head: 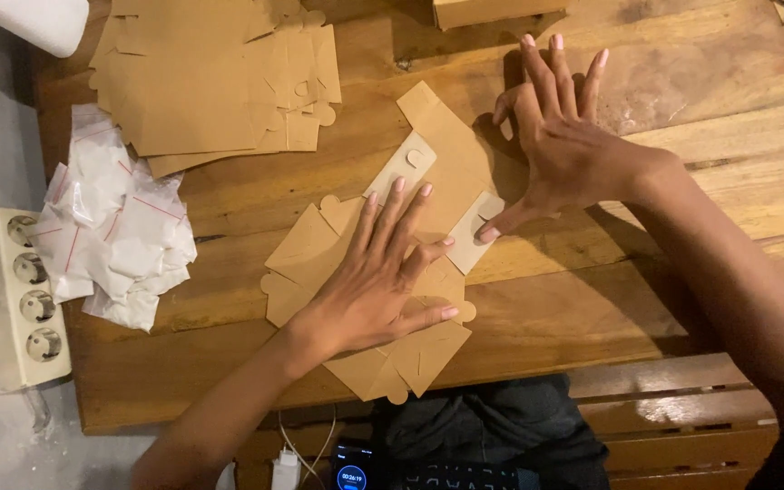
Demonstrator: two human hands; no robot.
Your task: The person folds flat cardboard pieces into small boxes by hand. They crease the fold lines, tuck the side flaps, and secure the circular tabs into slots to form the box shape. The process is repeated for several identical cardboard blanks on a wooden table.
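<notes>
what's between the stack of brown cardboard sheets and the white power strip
A heap of small white plastic bags lies between the stack of cardboard sheets and the power strip, seen in the head view.

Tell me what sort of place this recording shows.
Probably a small home or workshop packing table. A stack of flat brown cardboard box blanks and a pile of small white plastic pouches lie on the worn wooden plank table, beside a white multi-socket power strip.
</notes>
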